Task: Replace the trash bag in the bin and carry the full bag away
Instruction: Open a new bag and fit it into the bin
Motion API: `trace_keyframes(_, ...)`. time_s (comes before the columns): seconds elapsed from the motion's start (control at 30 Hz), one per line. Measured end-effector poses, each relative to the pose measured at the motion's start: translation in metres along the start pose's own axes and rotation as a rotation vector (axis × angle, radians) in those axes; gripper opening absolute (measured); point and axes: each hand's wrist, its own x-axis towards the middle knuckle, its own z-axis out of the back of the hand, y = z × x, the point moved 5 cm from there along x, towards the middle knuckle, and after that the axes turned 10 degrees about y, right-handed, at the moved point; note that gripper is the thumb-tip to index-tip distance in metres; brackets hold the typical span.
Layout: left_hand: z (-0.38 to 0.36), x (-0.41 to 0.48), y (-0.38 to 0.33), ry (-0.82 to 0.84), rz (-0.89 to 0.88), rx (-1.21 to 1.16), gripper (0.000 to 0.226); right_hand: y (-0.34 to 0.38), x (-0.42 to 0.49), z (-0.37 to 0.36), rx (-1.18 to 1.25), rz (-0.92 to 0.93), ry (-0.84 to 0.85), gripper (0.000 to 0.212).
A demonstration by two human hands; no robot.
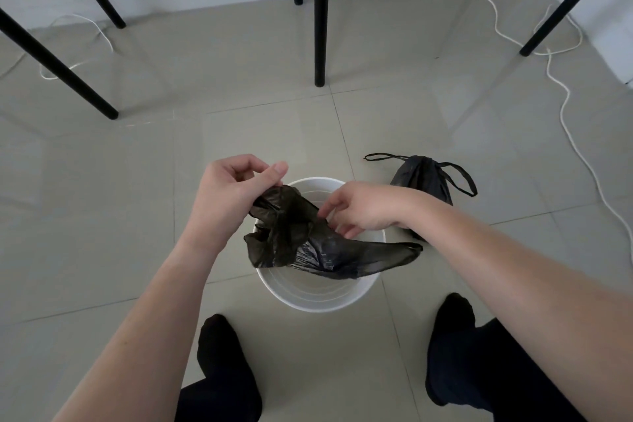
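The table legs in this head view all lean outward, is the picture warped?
Yes, the head view is wide-angle: the black table legs splay outward and the forearms stretch toward the corners. Lighting is soft and even; the floor tiles carry a faint sheen, no harsh glare.

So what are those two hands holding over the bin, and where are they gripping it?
A fresh black trash bag, still crumpled. The left hand pinches its bunched upper end; the right hand fingers the plastic near the middle, above the white bin.
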Motion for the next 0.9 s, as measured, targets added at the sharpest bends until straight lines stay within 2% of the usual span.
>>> trace_keyframes(0.17,0.002,0.0,-0.002,-0.005,-0.025,-0.048,0.021,0.002,-0.005,-0.01,-0.043,-0.036,0.119,0.052)
trace_keyframes(0.33,0.003,0.002,-0.001,0.029,-0.054,-0.18,0.026,0.011,0.0,-0.018,-0.162,0.024,0.066,0.06)
trace_keyframes(0.4,0.005,0.004,0.002,0.032,-0.044,-0.278,0.031,0.017,0.002,-0.019,-0.218,0.081,0.007,0.054)
trace_keyframes(0.5,0.008,0.004,0.003,0.024,-0.044,-0.375,0.032,0.02,0.004,-0.016,-0.286,0.126,-0.118,0.028)
trace_keyframes(0.6,0.013,0.003,0.002,-0.005,-0.046,-0.416,0.026,0.018,0.008,-0.007,-0.191,0.202,-0.264,0.01)
trace_keyframes(0.73,0.017,0.003,0.001,-0.022,-0.069,-0.461,0.025,0.018,0.009,-0.004,-0.092,0.208,-0.242,0.015)
trace_keyframes(0.8,0.017,0.003,0.001,-0.033,-0.076,-0.46,0.026,0.019,0.012,-0.009,-0.103,0.179,-0.177,0.015)
trace_keyframes(0.87,0.016,0.003,0.001,-0.041,-0.082,-0.456,0.026,0.016,0.018,-0.012,-0.163,0.145,-0.15,0.03)
trace_keyframes(0.9,0.015,0.003,0.001,-0.043,-0.083,-0.457,0.026,0.015,0.018,-0.013,-0.186,0.134,-0.147,0.028)
